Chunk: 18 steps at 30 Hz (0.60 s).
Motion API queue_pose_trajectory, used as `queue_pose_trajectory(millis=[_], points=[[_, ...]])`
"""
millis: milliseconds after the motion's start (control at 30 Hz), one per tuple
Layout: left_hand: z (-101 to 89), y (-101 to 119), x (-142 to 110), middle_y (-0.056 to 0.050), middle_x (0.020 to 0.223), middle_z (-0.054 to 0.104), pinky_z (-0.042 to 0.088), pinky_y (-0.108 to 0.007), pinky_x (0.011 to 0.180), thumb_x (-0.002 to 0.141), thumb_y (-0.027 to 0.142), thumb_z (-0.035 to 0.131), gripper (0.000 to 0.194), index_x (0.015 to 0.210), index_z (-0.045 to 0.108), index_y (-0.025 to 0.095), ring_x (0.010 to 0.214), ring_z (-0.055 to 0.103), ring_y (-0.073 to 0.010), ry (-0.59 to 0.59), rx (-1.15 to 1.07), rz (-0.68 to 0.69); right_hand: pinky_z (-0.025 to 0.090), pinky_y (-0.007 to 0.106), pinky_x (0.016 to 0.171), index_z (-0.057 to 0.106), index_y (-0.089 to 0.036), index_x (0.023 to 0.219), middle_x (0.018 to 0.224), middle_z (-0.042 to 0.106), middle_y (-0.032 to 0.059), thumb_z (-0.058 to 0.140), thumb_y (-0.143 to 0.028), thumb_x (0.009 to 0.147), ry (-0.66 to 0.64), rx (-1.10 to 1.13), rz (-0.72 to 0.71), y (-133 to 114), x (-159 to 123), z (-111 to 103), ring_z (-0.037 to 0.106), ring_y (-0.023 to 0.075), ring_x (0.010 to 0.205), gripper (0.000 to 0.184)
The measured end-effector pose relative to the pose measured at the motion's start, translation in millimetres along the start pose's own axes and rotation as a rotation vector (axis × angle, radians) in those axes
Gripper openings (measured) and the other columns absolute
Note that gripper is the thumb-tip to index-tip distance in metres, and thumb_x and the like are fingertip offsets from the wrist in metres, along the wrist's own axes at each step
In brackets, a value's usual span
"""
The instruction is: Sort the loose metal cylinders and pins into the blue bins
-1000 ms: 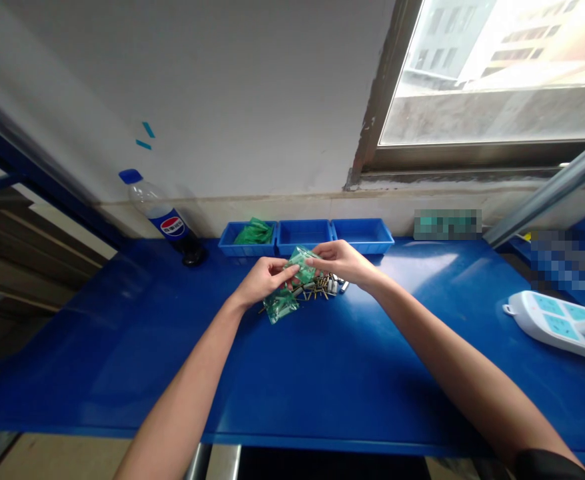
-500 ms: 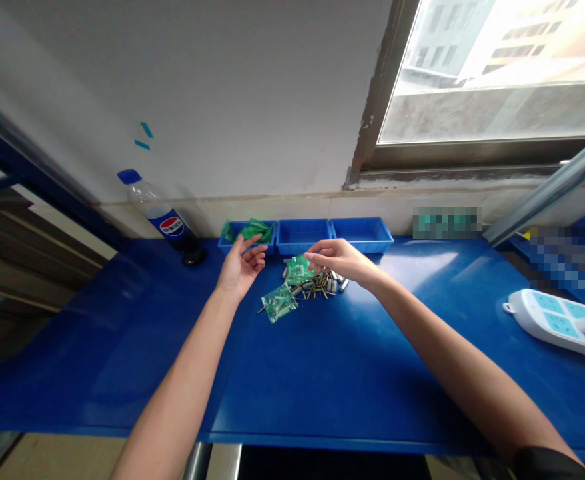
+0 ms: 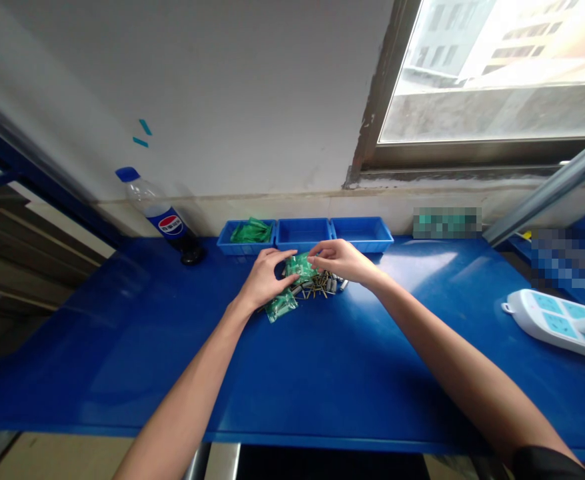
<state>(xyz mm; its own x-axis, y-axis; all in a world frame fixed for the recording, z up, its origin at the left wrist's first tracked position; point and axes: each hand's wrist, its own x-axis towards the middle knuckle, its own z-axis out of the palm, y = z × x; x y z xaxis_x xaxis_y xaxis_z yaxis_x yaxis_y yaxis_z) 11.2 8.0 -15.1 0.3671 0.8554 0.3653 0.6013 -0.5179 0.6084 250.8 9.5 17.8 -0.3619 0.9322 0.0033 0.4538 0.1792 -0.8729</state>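
My left hand (image 3: 266, 279) is open, thumb and fingers apart, at the left side of a small green plastic bag (image 3: 298, 265). Its thumb tip appears to touch that bag. From the right, my right hand (image 3: 341, 260) has its fingertips pinched at the bag's edge. Beneath and beside the bag lies a pile of small metal parts (image 3: 322, 287), grey cylinders and thin brass-coloured pins. A second green bag (image 3: 281, 305) with parts inside rests on the table nearer to me, partly behind my left hand.
Three blue bins stand in a row along the wall: the left bin (image 3: 245, 248) holds green bags (image 3: 252, 231), while the middle bin (image 3: 303, 248) and right bin (image 3: 362, 245) look bare inside. A cola bottle (image 3: 170, 223) stands left, a white power strip (image 3: 555, 320) right.
My left hand has moved from the left bin right and down to the green bag. The green bags in that bin sit more bunched together. My right hand has barely moved.
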Motion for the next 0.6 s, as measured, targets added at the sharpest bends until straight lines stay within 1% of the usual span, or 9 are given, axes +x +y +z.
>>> queue_pose_trajectory(millis=[100,167,267,333,367,433,500,533,600], points=[[-1.2,5,1,-0.008,0.108,0.075,0.05,-0.045,0.108,0.068,0.021,0.092,0.057,0.122,0.077,0.027,0.111,0.064,-0.0286,0.034,-0.21,-0.05,0.051,0.028,0.064,0.075,-0.019,0.096,0.081,0.08,0.0063,0.069,-0.037,0.089,0.002,-0.007,0.004,-2,-1,0,0.075,0.0214,0.076,0.02],[-1.5,8,1,-0.007,0.102,0.072,0.055,-0.038,0.097,0.062,0.018,0.095,0.06,0.119,0.079,0.028,0.099,0.066,-0.025,0.075,-0.402,-0.124,0.051,0.029,0.064,0.077,-0.019,0.095,0.08,0.08,0.007,0.071,-0.04,0.088,0.014,-0.019,0.017,-1,-1,-1,0.075,0.0218,0.075,0.023],[-0.5,12,1,-0.005,0.1,0.069,0.058,-0.029,0.08,0.061,0.016,0.095,0.065,0.123,0.077,0.026,0.08,0.067,-0.0162,0.098,-0.627,-0.216,0.05,0.029,0.061,0.079,-0.018,0.094,0.078,0.079,0.0079,0.074,-0.05,0.086,0.041,-0.044,0.039,1,0,0,0.074,0.0222,0.073,0.033],[0.7,13,1,-0.003,0.101,0.069,0.059,-0.026,0.078,0.061,0.016,0.095,0.071,0.128,0.074,0.025,0.076,0.068,-0.0129,0.089,-0.706,-0.24,0.049,0.029,0.06,0.08,-0.018,0.097,0.078,0.078,0.0072,0.076,-0.054,0.084,0.014,-0.023,0.039,3,0,0,0.071,0.0205,0.07,0.038],[1.2,14,2,-0.003,0.102,0.07,0.059,-0.026,0.078,0.06,0.017,0.096,0.071,0.127,0.074,0.024,0.076,0.069,-0.0125,0.087,-0.734,-0.249,0.049,0.028,0.059,0.08,-0.018,0.098,0.078,0.077,0.0064,0.077,-0.055,0.083,-0.014,0.0,0.036,3,0,0,0.069,0.0191,0.068,0.04],[1.7,14,2,-0.005,0.099,0.073,0.06,-0.026,0.078,0.058,0.021,0.098,0.065,0.119,0.076,0.02,0.077,0.071,-0.014,0.087,-0.771,-0.285,0.046,0.027,0.056,0.079,-0.018,0.096,0.073,0.073,0.0041,0.078,-0.057,0.081,-0.07,0.058,0.029,1,-1,1,0.063,0.0159,0.062,0.042],[0.8,14,2,-0.006,0.092,0.076,0.06,-0.027,0.076,0.059,0.027,0.098,0.051,0.105,0.08,0.016,0.076,0.072,-0.0162,0.086,-0.778,-0.332,0.042,0.027,0.054,0.078,-0.017,0.087,0.066,0.067,0.0017,0.078,-0.058,0.081,-0.095,0.121,0.022,-1,-1,2,0.057,0.0134,0.058,0.042],[-0.4,14,2,-0.007,0.088,0.077,0.059,-0.027,0.073,0.061,0.031,0.097,0.044,0.098,0.08,0.015,0.074,0.072,-0.0169,0.072,-0.765,-0.345,0.04,0.027,0.053,0.076,-0.017,0.083,0.064,0.065,0.0008,0.078,-0.059,0.081,-0.092,0.154,0.018,-3,-2,2,0.054,0.0126,0.057,0.042],[-4.1,15,1,-0.007,0.08,0.077,0.055,-0.026,0.066,0.072,0.039,0.091,0.03,0.087,0.081,0.015,0.068,0.069,-0.0168,-0.022,-0.708,-0.334,0.039,0.026,0.053,0.073,-0.017,0.078,0.062,0.062,-0.0005,0.079,-0.059,0.079,-0.055,0.209,0.0,-5,-2,2,0.052,0.0118,0.056,0.043]])
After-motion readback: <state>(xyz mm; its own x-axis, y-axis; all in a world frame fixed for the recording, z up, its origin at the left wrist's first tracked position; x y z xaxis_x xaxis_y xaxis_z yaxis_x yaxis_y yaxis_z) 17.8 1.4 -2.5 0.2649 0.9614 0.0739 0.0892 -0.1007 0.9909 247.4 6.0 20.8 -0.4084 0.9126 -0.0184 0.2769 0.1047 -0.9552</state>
